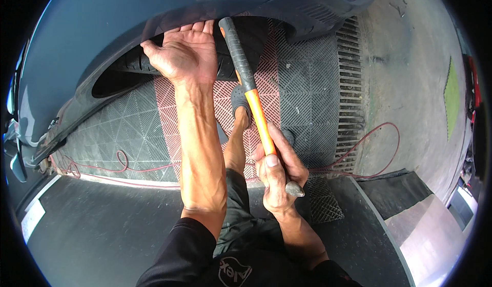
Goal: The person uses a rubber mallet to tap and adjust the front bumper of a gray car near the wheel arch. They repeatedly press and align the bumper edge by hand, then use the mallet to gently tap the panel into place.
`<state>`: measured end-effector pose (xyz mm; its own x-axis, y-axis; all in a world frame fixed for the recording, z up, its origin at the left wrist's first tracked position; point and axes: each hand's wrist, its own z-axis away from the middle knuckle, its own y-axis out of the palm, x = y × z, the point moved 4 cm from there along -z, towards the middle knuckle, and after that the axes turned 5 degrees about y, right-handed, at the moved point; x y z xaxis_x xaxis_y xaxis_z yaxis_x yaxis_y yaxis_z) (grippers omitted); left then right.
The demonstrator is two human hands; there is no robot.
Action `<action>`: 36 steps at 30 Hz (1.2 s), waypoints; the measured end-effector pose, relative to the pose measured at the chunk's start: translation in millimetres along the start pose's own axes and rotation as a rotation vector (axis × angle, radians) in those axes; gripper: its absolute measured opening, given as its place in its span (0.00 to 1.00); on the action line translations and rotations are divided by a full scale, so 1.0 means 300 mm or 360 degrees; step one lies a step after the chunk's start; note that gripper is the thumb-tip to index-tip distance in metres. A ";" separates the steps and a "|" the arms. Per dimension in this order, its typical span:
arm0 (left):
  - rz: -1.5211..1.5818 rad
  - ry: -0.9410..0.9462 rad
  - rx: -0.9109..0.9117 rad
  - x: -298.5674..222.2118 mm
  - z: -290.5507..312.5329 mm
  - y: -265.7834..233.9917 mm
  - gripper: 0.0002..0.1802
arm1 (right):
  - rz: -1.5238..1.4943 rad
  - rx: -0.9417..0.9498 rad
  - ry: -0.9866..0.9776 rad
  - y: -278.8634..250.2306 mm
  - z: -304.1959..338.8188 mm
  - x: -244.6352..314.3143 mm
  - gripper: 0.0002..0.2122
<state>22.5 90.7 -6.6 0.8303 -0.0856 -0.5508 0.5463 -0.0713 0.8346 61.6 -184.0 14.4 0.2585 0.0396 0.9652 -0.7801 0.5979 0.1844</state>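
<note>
My left hand (187, 56) reaches up palm-upward to the wheel-arch edge of a dark blue car (148, 10). Its fingers are stretched out, with the tips at the arch edge and partly hidden. Closed around a hammer (259, 115), my right hand (279, 171) grips it close to the metal head. A pointed grey end of that head pokes out beside the thumb. The orange handle with its black grip slants away, the grip's end reaching near the arch, right of my left hand. Behind both lies a black tire (246, 46).
Grey and red perforated tiles (307, 82) cover the floor, with a metal drain grate (349, 82) to the right. A thin red hose (379, 128) runs across the floor and loops at right. My foot in a dark clog (239, 101) stands below the tire.
</note>
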 end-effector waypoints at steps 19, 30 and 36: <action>0.0144 0.0056 -0.0008 0.012 -0.007 -0.045 0.54 | 0.0027 0.0025 -0.0022 -0.019 -0.009 -0.056 0.24; -0.0053 0.0099 -0.0052 0.023 -0.004 -0.030 0.55 | -0.0228 0.0089 -0.0024 0.002 -0.035 -0.010 0.24; -0.0269 0.0095 -0.0137 0.024 0.003 -0.033 0.52 | -0.0061 0.0052 -0.0086 -0.018 -0.021 -0.045 0.24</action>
<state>23.0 89.9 -18.9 0.7296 -0.0201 -0.6836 0.6838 0.0057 0.7296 66.0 -182.6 -0.8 0.2581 -0.0265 0.9657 -0.7886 0.5717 0.2265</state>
